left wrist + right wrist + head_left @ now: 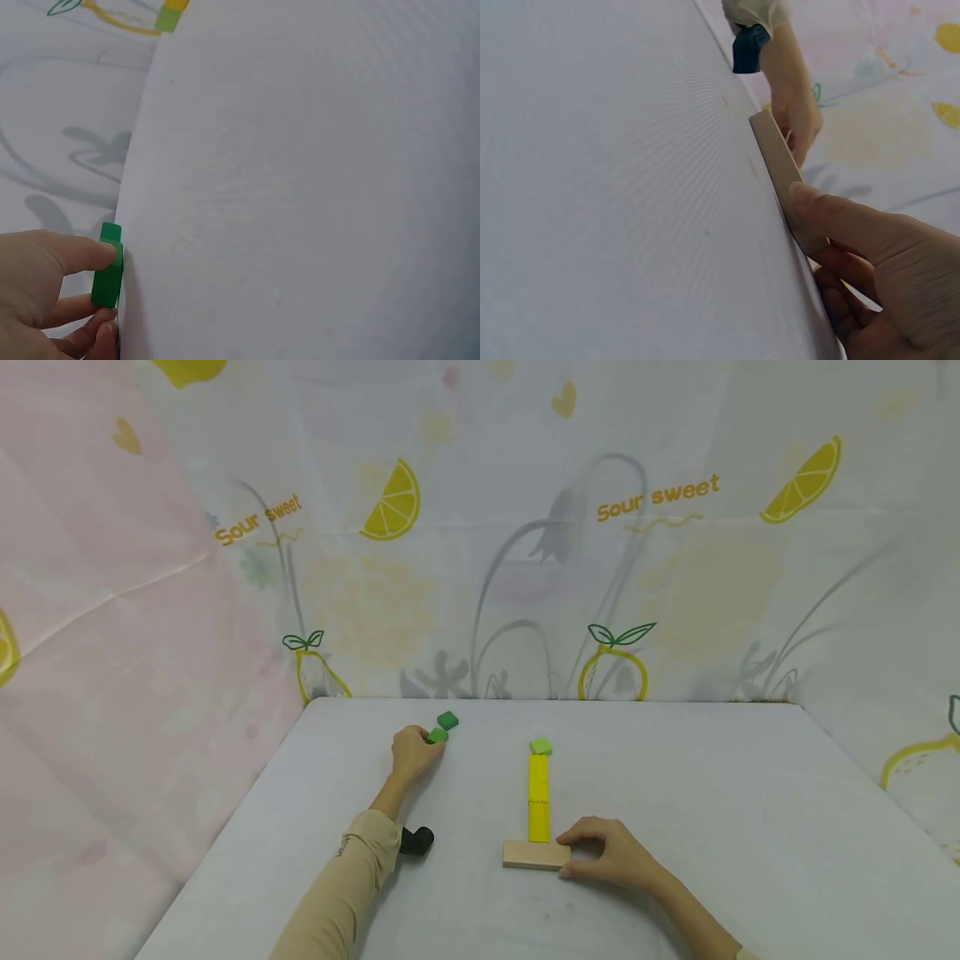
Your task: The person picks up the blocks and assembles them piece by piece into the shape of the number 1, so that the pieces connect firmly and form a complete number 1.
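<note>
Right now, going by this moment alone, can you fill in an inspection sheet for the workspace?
Surface: white tabletop, with a few faint marks near the person.
Job's things: wooden block; yellow strip with a line across it, reaching away from the block; light green piece at the strip's far end; nearer green block; darker green block just beyond it.
Clutter: nothing seen.
Left hand: pinches the nearer green block; whether it is lifted, cannot tell.
Right hand: holds the wooden block's right end.
Cables: nothing seen.
Surroundings: lemon-print backdrop behind and at both sides.
</note>
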A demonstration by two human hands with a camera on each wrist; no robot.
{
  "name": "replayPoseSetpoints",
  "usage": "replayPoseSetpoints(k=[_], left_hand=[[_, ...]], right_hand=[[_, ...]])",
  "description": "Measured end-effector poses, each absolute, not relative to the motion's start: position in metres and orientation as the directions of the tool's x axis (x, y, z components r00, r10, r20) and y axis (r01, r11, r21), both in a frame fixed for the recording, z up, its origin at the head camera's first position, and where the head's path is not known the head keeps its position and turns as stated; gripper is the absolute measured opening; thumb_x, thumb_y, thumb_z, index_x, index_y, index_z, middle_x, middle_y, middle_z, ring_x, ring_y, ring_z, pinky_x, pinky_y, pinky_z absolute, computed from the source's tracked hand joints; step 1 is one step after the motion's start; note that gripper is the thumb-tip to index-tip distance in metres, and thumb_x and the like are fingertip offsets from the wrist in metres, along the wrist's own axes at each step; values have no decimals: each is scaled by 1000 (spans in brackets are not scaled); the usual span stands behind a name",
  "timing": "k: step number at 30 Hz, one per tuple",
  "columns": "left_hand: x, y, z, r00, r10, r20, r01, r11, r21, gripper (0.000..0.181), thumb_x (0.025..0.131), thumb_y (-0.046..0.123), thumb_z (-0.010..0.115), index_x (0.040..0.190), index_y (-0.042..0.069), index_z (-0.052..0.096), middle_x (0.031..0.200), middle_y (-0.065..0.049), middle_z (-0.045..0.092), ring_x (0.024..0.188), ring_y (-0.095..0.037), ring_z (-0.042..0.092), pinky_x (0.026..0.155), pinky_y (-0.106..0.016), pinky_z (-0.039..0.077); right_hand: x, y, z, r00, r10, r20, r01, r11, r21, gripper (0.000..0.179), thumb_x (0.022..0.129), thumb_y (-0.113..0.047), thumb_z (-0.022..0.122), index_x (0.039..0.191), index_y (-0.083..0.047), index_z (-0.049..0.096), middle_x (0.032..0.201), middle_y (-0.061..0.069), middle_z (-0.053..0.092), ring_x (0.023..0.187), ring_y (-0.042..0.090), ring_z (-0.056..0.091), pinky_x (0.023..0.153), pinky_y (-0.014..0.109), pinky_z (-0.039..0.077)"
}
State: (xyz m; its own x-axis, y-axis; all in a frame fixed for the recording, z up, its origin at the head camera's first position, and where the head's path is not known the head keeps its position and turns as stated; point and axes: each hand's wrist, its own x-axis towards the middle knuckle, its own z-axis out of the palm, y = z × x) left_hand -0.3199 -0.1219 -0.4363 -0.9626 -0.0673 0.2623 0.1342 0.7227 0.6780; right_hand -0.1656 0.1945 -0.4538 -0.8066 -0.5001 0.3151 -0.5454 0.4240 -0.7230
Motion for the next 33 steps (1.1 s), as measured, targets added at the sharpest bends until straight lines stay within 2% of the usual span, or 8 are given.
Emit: replayPoseSetpoints(k=[5,18,27,33], left_hand=[[-318,-124,-436,-965,-55,256,146,701,698,31,75,9,65,96,-15,64,89,-24,65,85,-36,61,77,-45,50],[-318,-122,-435,-971,14,237,198,598,777,30,75,10,72,94,-13,65,87,-23,67,81,-33,64,72,-39,53],[-323,-112,-439,-952,158,263,306,563,767,31,75,10,73,96,-12,66,82,-19,68,76,-27,64,68,-33,52],[-325,-104,-439,-944,213,251,328,551,767,31,75,12,74,96,-10,68,80,-14,68,74,-22,61,66,-28,50]], right_hand=[[-167,194,-455,-812,-501,299,-533,428,-730,33,75,-29,79,100,-9,71,94,-6,68,87,5,58,80,23,47],[-168,196,-454,-802,-503,321,-551,419,-721,31,75,-27,79,99,-9,72,94,-6,68,86,6,58,79,23,47],[-167,195,-454,-800,-503,326,-554,413,-722,31,74,-25,79,99,-8,72,93,-5,68,86,5,58,79,23,47],[-166,195,-454,-808,-500,313,-544,426,-723,31,75,-26,79,99,-9,72,94,-5,69,86,5,57,80,23,47]])
